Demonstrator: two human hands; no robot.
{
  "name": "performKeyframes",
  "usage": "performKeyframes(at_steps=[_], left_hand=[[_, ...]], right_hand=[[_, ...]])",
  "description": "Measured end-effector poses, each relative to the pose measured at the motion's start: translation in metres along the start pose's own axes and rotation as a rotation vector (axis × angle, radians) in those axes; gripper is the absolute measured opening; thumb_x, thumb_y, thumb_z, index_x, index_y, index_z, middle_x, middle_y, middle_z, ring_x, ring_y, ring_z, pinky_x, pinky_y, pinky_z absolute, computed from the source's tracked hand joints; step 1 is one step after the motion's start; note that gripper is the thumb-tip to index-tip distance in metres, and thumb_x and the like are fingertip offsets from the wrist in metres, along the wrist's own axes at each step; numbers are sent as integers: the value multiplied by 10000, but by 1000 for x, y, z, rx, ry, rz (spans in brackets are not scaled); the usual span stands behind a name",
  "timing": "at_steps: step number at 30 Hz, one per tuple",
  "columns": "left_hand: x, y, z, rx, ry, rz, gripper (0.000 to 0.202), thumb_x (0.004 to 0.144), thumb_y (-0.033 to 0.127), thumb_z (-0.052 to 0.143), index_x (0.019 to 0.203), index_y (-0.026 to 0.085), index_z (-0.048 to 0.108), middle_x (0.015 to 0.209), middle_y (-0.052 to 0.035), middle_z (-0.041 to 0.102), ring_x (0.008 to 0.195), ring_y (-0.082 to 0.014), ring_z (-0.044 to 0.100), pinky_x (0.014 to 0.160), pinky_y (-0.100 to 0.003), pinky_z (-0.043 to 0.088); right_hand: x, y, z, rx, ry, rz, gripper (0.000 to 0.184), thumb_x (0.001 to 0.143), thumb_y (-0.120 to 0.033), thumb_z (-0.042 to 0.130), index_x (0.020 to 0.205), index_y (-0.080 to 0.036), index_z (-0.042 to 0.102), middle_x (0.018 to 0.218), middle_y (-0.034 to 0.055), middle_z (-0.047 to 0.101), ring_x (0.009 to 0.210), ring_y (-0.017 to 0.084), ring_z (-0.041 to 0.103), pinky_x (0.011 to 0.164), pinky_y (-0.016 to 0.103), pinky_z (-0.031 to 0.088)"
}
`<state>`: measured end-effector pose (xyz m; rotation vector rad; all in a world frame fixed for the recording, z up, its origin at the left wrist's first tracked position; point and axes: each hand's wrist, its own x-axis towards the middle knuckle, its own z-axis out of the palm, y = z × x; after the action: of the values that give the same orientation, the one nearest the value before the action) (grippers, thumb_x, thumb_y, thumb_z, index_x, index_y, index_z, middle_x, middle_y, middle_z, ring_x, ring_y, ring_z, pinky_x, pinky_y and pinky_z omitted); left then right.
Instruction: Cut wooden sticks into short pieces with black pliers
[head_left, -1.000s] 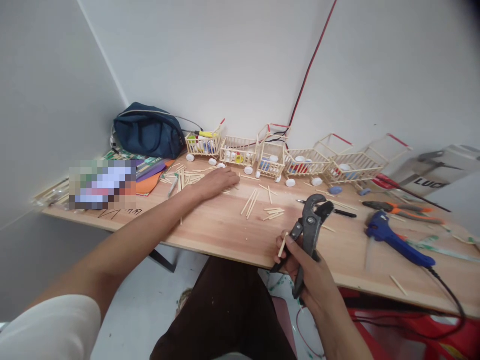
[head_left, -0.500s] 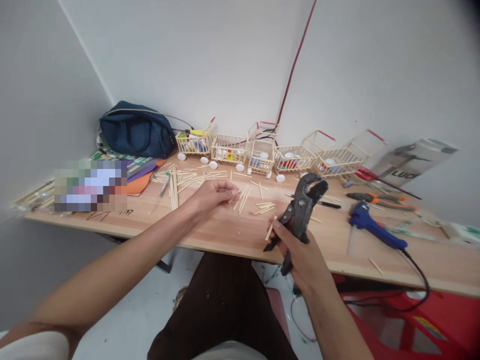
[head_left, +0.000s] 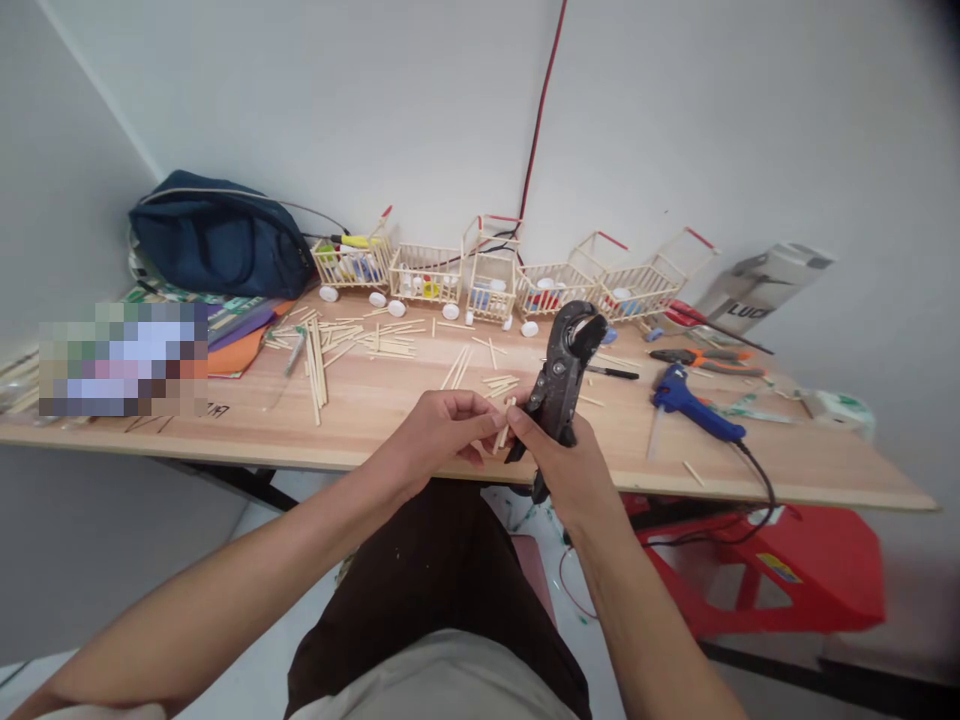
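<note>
My left hand (head_left: 450, 435) is closed, thumb and fingers pinched at short thin wooden sticks (head_left: 502, 436) in front of my body. Against it sits my right hand (head_left: 570, 465), wrapped round a black hand cutter (head_left: 556, 375) whose hooked jaw points up and away. The right thumb and forefinger also pinch at the sticks. My fingers partly hide the sticks, so I cannot tell how many each hand holds. Just beyond lie a few cut sticks (head_left: 501, 384), with a larger pile of sticks (head_left: 382, 340) behind to the left.
Several miniature stick-built shopping carts (head_left: 491, 285) line the wall. At the left are a blue bag (head_left: 221, 235) and an orange sheet (head_left: 236, 355). To the right lie a blue glue gun (head_left: 694, 405), orange-handled pliers (head_left: 705, 360) and a black pen (head_left: 613, 372). A red stool (head_left: 825, 570) stands below the table.
My left hand has moved right from the loose sticks to meet my right hand. The right hand, still holding the cutter and a stick, has come closer to the middle. The view has shifted.
</note>
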<state>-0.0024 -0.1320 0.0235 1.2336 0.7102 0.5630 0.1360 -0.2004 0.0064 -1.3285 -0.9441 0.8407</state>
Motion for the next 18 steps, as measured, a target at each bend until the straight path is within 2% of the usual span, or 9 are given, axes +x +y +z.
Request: performKeyframes(at_steps=[6, 10, 18], left_hand=[[0, 0, 0, 41, -10, -2, 328, 664, 424, 765, 678, 117, 651, 631, -16, 618, 556, -83, 537, 570, -223, 459], [1, 0, 1, 20, -9, -18, 325, 651, 413, 776, 683, 113, 656, 628, -19, 615, 561, -83, 535, 568, -220, 451], [-2, 0, 2, -114, -123, -141, 348, 653, 432, 779, 677, 110, 648, 652, -9, 578, 545, -59, 492, 535, -203, 414]], right_hand=[[0, 0, -5, 8, -72, -33, 233, 768, -398, 676, 868, -198, 612, 702, -23, 574, 657, 135, 532, 636, 263, 443], [-1, 1, -8, -52, -65, -54, 236, 786, -393, 660, 911, -198, 619, 723, -13, 577, 671, 143, 531, 625, 262, 441], [-2, 5, -13, -109, -67, -61, 284, 775, -421, 673, 935, -189, 634, 717, -4, 606, 644, 146, 542, 604, 261, 442]])
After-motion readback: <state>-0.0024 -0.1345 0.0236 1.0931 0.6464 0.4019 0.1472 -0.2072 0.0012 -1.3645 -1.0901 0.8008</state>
